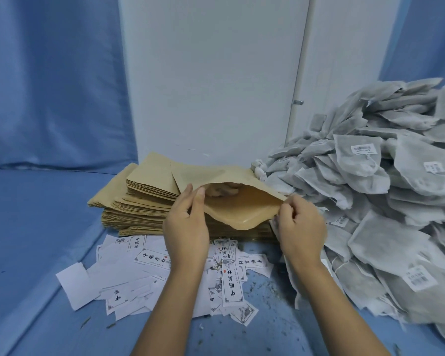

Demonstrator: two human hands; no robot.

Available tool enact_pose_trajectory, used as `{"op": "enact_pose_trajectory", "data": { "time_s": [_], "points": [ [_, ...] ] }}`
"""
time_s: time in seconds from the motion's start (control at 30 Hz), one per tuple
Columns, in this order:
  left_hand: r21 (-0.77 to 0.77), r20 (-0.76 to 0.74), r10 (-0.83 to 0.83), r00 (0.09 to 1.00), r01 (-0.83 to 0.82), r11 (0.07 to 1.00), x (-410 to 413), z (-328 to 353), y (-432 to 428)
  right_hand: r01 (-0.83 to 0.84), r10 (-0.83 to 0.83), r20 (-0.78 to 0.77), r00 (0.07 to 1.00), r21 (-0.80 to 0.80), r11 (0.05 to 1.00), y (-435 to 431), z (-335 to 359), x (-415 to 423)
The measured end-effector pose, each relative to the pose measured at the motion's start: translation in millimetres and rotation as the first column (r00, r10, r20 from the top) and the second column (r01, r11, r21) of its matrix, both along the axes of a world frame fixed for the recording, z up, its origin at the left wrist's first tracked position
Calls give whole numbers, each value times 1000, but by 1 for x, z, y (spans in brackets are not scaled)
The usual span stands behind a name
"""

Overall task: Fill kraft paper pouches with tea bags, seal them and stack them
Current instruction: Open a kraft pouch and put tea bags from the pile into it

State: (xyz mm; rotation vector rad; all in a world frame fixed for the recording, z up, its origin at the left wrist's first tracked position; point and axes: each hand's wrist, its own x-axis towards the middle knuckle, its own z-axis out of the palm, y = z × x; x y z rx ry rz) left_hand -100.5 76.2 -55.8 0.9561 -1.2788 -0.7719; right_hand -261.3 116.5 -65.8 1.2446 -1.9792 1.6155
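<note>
While the pouch stack (139, 199) lies at left, the left hand (186, 227) pinches one mouth edge of the open kraft pouch (242, 209) before it; the right hand (302, 224) pinches the opposite edge, beside the tea bag pile (385, 201).

We are looking at soft, cool, even light that is casting only faint shadows at lower centre. Nothing is glaring. The wide lens is bowing the white pipe (303, 60) at upper right, and the tea bags (396, 188) are smearing toward the right edge.
</note>
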Motion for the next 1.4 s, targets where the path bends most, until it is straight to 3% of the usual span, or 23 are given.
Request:
{"op": "enact_pose_trajectory", "data": {
  "time_s": [0.1,0.17,0.27,0.37,0.53,0.73,0.9,1.03,1.17,1.23,1.4],
  "points": [
    [-25,67,-5,998,7,1000,-4,-2,2,154,-117,-187,975,197,968,0,-7,-18],
    [-53,91,11,996,-6,999,-8,-4,5,234,-147,-242,959,384,893,-1,-13,-29],
    [-100,92,28,995,-19,995,-7,-2,6,202,-133,-158,978,593,779,3,-16,-39],
    [-105,72,28,997,-20,994,-5,-1,4,129,-91,-93,992,645,754,2,-19,-43],
    [-95,-6,26,1000,-26,995,-6,-1,5,61,-58,-23,998,528,847,1,-20,-44],
    [-68,-215,80,973,-96,993,-5,5,11,33,-47,58,997,216,976,3,-12,-43],
    [-51,-296,104,949,-124,991,-6,9,14,-5,-28,100,995,313,950,2,-18,-55],
    [-29,-307,111,945,-126,992,-5,9,12,-82,47,214,976,158,984,5,-14,-57],
    [-40,-310,107,945,-126,991,-6,9,12,-268,235,421,876,20,963,8,-12,-43],
    [-42,-312,100,945,-119,992,-7,8,12,-324,281,384,880,53,944,8,-16,-37],
    [-44,-318,115,941,-136,990,-6,8,10,-289,264,131,956,246,925,8,-25,-38]
  ]
}}
